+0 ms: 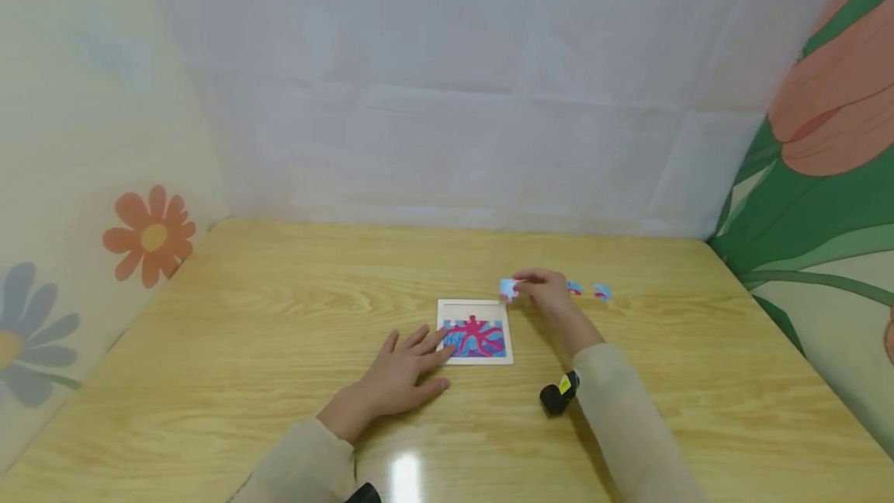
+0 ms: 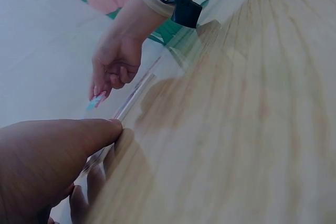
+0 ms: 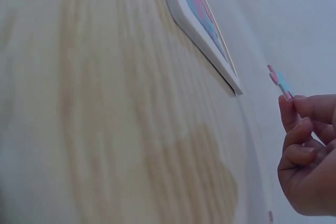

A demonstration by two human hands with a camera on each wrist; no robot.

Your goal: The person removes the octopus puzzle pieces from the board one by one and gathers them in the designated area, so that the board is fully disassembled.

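While the frame (image 1: pixel 476 361) on the table (image 1: pixel 279 278) is touched by the widely spread left hand (image 1: pixel 396 379), a piece (image 1: pixel 507 288) is pinched by the right hand (image 1: pixel 548 291) near the frame's top-right corner; two more pieces (image 1: pixel 602 292) are seen farther right.

Puzzle frame (image 1: pixel 482 362) sitting mid-table, loose pieces (image 1: pixel 602 293) lying off to its right

The frame is resting on the table (image 1: pixel 279 278), and a joined section (image 1: pixel 475 340) is filling its near part, with a strip of its floor showing behind. The left hand (image 1: pixel 403 371) is lying along the frame's left side, fingertips overlapping the rim. The right hand (image 1: pixel 547 293) is holding a puzzle piece (image 1: pixel 508 290) near the frame's far right corner. Two loose pieces are lying right of that hand. A cloth (image 1: pixel 447 99) is hanging behind the table, while side panels (image 1: pixel 824 138) are standing left and right.
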